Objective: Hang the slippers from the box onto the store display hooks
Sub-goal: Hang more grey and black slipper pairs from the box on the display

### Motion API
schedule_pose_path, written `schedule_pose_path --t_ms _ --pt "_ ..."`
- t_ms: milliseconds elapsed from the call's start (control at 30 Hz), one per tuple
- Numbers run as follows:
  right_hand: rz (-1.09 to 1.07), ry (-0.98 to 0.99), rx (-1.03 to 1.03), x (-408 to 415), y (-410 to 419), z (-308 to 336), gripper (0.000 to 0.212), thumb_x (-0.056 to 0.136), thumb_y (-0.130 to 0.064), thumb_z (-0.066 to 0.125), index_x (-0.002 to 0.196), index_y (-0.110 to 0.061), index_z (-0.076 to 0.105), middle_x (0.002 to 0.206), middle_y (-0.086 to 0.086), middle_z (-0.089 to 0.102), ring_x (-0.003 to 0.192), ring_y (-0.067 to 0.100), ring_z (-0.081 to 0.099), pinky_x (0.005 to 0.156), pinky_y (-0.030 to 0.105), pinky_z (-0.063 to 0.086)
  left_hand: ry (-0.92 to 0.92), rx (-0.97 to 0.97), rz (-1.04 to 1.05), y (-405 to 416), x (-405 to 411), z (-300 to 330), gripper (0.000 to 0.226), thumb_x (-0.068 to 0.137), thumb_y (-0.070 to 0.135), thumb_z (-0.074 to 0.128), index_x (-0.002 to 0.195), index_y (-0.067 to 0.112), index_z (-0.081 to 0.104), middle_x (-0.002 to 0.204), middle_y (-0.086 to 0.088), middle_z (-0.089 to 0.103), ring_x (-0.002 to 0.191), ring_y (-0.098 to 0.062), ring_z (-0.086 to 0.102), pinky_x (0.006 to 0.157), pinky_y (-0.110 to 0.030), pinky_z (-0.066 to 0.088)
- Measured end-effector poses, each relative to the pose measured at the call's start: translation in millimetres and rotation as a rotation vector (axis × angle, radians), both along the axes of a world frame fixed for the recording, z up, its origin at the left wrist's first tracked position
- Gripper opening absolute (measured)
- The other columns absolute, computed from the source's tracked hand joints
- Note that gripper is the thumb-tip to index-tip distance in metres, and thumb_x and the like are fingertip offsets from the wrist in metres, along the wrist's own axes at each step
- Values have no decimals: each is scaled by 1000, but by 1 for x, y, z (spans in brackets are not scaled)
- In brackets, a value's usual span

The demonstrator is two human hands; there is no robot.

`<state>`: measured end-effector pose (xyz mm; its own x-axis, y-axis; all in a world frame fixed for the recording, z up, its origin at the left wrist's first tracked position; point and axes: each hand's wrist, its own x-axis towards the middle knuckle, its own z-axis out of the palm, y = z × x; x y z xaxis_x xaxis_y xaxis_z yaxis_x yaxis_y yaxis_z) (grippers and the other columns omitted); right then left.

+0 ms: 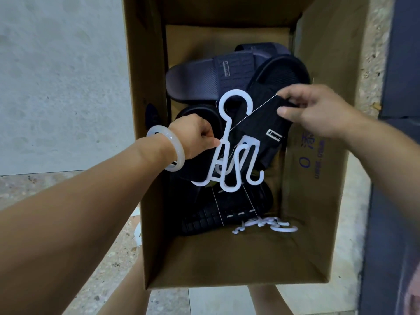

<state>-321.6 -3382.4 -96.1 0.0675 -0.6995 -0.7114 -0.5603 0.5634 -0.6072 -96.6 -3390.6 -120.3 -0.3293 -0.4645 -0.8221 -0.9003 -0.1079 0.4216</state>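
Observation:
I look down into an open cardboard box (227,264) holding several dark slippers. My left hand (195,137), with a pale bangle on its wrist, pinches a white plastic slipper hanger (229,146) at its stem. My right hand (318,110) grips the strap of a black slipper (256,123) and pinches a thin white string that runs taut down to the hanger. A navy slipper pair (204,80) lies at the far end. A black ridged slipper (227,210) lies sole-up nearer me, tied with string.
A second white hanger (268,223) lies on the box floor at the right. The box stands on a speckled stone floor (45,187) by a pale wall on the left. A dark panel (400,64) rises on the right. My legs show below the box.

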Motion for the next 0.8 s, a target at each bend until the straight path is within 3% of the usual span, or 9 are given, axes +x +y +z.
schedule_pose_path --t_ms 133,200,300,400,533,667,800 --pt "94 16 -6 8 -4 15 22 89 -5 56 101 -22 63 93 0 65 86 15 61 84 31 49 -6 -80 69 9 -3 3 25 91 35 52 98 14 63 85 -2 60 80 -16 55 60 -16 38" --pt "163 47 7 20 7 10 24 88 -5 58 107 -18 65 90 -6 62 89 12 58 89 28 46 -6 -99 145 10 -1 5 23 90 36 54 94 14 63 75 3 55 72 -13 51 58 -17 38" --pt "297 73 48 33 27 -1 34 87 -9 60 118 -21 63 93 -13 61 99 12 58 95 26 43 16 -85 276 7 6 9 23 89 35 56 90 14 64 76 3 57 75 -14 54 63 -25 43" --pt "297 66 120 32 36 -6 43 87 -15 61 125 -32 56 80 -21 52 83 4 53 84 22 38 37 -39 272 3 14 14 20 89 33 57 85 15 64 74 5 56 74 -13 54 69 -26 42" --pt "179 44 73 24 36 4 43 81 -30 67 120 -32 49 78 -10 59 84 14 58 86 36 46 75 23 246 -1 11 24 19 89 33 57 82 16 64 74 4 58 72 -11 54 67 -24 44" --pt "258 148 -3 24 29 33 59 72 -51 67 122 -34 42 79 -11 49 74 11 46 75 31 35 147 44 308 -4 -1 42 19 88 33 59 74 19 63 70 6 58 68 -10 56 65 -23 45" --pt "305 210 -119 19 16 77 43 78 -36 69 116 -30 50 78 -14 46 82 12 42 85 37 36 208 -57 316 -9 -11 79 20 87 34 59 77 18 64 76 0 63 76 -16 61 73 -30 52"
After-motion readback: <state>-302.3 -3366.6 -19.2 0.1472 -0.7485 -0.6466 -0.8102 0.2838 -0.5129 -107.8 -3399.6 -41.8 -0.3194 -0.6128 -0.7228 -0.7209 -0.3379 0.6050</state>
